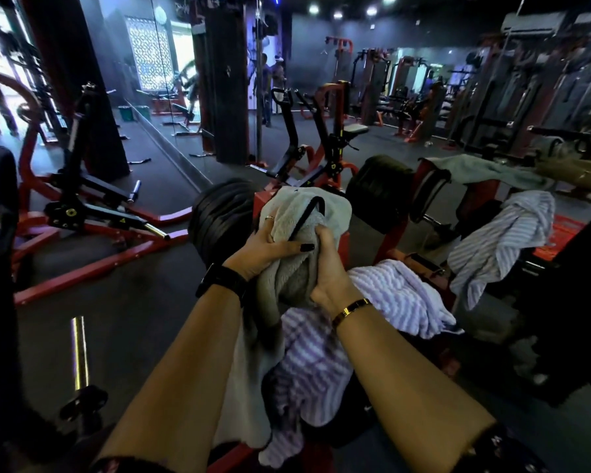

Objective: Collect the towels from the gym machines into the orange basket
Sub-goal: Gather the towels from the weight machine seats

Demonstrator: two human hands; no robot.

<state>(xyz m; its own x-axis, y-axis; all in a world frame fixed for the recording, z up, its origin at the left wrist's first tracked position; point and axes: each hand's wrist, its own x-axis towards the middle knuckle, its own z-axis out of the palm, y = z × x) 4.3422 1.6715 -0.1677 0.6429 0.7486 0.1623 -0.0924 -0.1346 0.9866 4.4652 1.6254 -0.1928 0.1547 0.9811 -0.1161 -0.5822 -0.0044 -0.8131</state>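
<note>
Both of my hands grip a fluffy grey towel (289, 278) at the middle of the view. My left hand (265, 245) holds its upper left part and my right hand (328, 268) clutches its right fold. A black hooked rod (306, 215) lies across the towel's top. Beneath my forearms hangs a purple-and-white striped towel (382, 295). A second striped towel (505, 240) is draped over the red machine to the right. Farther back, a grey-green towel (481, 170) lies over a red machine arm. An orange mesh surface (563, 233) shows at the right, perhaps the basket.
Black weight plates (219, 216) sit on the red machine just behind the towel, with more plates (379, 186) to the right. A red-and-black machine frame (93, 213) occupies the floor at left. A chrome bar (80, 353) stands near my left arm. People stand in the distance.
</note>
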